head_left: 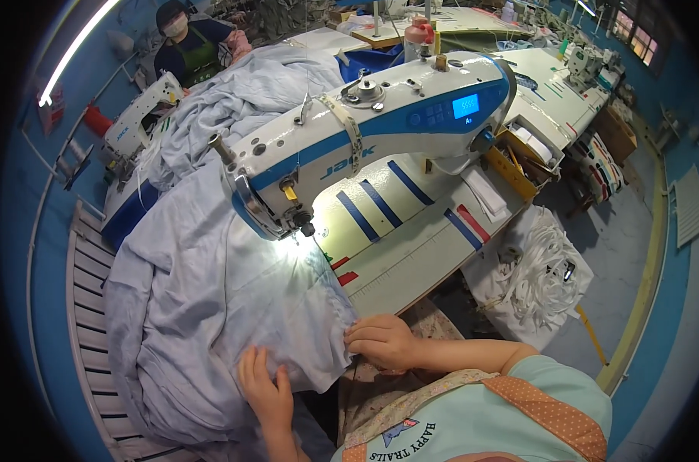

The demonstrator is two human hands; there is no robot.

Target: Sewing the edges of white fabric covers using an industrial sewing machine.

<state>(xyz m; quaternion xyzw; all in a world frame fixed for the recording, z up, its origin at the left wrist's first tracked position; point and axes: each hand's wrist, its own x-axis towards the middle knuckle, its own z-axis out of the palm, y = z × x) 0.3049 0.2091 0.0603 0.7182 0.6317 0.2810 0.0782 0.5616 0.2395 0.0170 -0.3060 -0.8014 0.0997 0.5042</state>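
Observation:
A large pale blue-grey cloth (203,308) drapes over the sewing machine table and hangs down toward my lap. On its near part my left hand (266,389) lies flat, fingers stretched out and a little apart. My right hand (382,341) is closed on the cloth's right edge, by the table's front edge; its fingertips are partly hidden. Beyond both hands stands a white and blue sewing machine (365,138), its lamp lighting the cloth under the needle area. The needle and presser foot are lost in the glare.
Blue and red tape strips (380,204) mark the table (411,262). An open yellow box (512,165) sits at its right end, above a heap of white strips (546,269). Slatted white rail (91,331) runs along the left. Across the room sits a masked person (191,50).

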